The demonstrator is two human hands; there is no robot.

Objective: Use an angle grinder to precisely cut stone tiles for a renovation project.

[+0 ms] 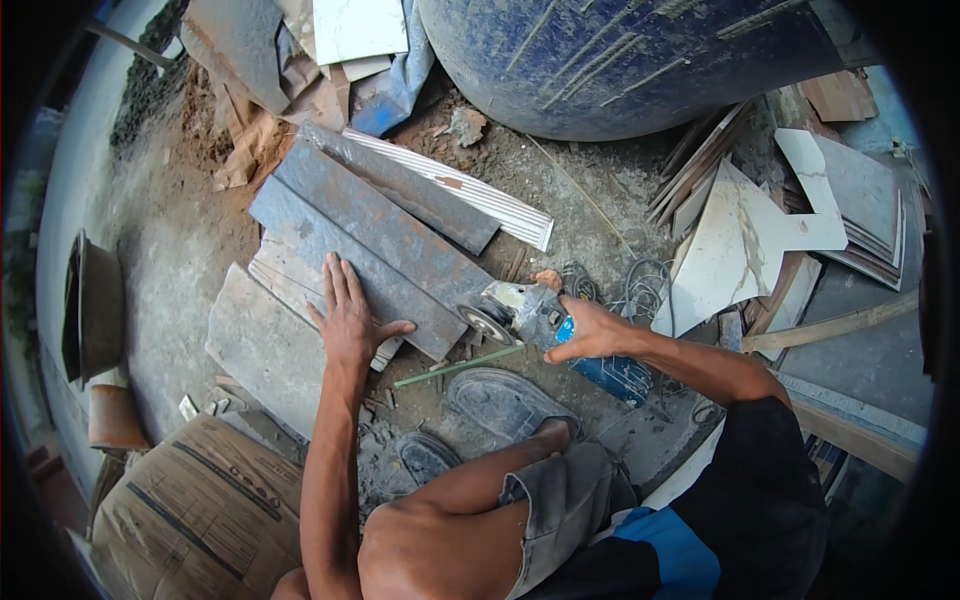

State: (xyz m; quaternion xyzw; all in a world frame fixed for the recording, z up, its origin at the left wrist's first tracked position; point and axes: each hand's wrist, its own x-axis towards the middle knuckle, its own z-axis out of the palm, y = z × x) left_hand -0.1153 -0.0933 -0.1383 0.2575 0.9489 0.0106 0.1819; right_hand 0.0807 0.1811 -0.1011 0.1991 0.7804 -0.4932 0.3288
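Observation:
My right hand (590,330) is wrapped round the body of a blue angle grinder (612,378). The grinder's round disc (485,322) is at the right end of a dark grey tile strip (350,245); whether it touches the edge I cannot tell. Fingers spread, my left hand (350,312) lies flat on the strip near its front edge. Beneath and to the left is a paler broken slab (262,335). Just below the disc, a thin green strip (455,366) lies on the ground by my dusty shoe (508,402).
A large blue drum (620,70) stands at the far side. Cut marble-patterned tiles (735,240) lean at the right, beside a loose cable (645,290). At the lower left is a brown paper sack (200,510); a metal basin (98,310) stands beyond it. Tile pieces (235,50) lie far left.

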